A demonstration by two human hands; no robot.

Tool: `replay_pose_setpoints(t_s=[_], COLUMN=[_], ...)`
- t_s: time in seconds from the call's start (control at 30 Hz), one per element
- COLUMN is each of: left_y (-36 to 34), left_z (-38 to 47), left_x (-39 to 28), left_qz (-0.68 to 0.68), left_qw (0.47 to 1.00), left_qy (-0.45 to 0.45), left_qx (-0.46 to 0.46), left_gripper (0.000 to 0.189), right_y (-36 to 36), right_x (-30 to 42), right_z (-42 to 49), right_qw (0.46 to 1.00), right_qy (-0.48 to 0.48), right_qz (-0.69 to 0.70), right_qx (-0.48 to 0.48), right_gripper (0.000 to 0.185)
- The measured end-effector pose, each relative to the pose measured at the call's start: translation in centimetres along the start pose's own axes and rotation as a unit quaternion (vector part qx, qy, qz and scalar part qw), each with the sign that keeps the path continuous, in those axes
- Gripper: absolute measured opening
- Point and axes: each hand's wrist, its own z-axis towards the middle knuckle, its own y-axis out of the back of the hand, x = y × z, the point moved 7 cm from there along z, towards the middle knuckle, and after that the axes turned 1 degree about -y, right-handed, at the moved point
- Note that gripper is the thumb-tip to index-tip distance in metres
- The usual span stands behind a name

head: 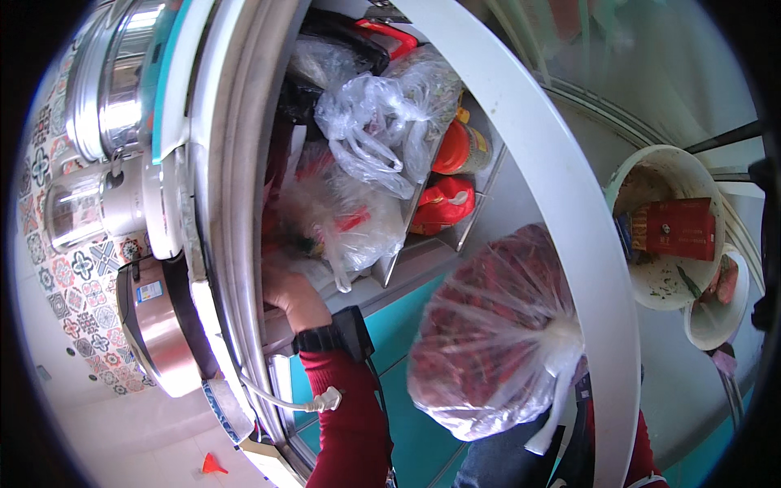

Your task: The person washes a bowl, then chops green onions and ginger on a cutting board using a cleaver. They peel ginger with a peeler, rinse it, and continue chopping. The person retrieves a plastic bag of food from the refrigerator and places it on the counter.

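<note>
My left hand (282, 290) reaches into an under-counter cabinet, with its fingers hidden behind the counter's metal edge. Close to it lies a cloudy plastic bag (360, 238) with red and white contents. Between my arm and a white door panel (549, 134) sits a large clear plastic bag of dark red dried chillies, apparently (488, 317), knotted at its right side. My right hand is out of sight behind that bag and the panel; part of its red sleeve (642, 451) shows at the lower right.
More knotted plastic bags (378, 116), a red-lidded jar (454, 147) and a red packet (444, 204) fill the cabinet. A white plug (326, 399) on a cord dangles over my left sleeve. Right of the panel stands a bucket (656, 287) holding a red box (680, 229).
</note>
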Motion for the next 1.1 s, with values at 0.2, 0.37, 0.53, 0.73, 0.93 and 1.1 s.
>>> replay_pose_setpoints(t_s=[0.2,0.37,0.53,0.73,0.93,1.1], left_y=[-4.8,-3.8,-5.1,-8.2,-8.0,-3.7], left_z=[1.7,0.0,-7.9,-10.0,-8.6,-8.7], left_x=[1.0,-0.1,-6.1,-8.3,-8.7,-7.4], left_qz=[0.218,0.234,0.159,0.316,0.242,-0.014], left_qw=[0.973,0.967,0.966,0.908,0.934,0.986], left_qy=[0.022,-0.006,-0.059,-0.172,-0.114,-0.012], left_qx=[0.077,0.101,0.195,0.213,0.237,0.168], left_gripper=[0.043,0.045,0.057,0.083,0.048,0.028], right_y=[1.3,1.8,1.8,2.2,2.5,2.9], right_x=[-0.4,-0.7,-0.3,-1.0,-1.1,-1.2], right_z=[-0.1,-0.7,-0.9,-1.7,-1.9,-2.5], right_qw=[1.000,1.000,1.000,1.000,1.000,1.000], right_qy=[-0.001,-0.013,-0.006,-0.019,-0.019,-0.024], right_qz=[-0.001,-0.010,-0.007,-0.015,-0.010,-0.010], right_qx=[0.011,0.024,0.026,0.019,0.009,0.001], right_gripper=[0.050,0.051,0.051,0.051,0.051,0.052])
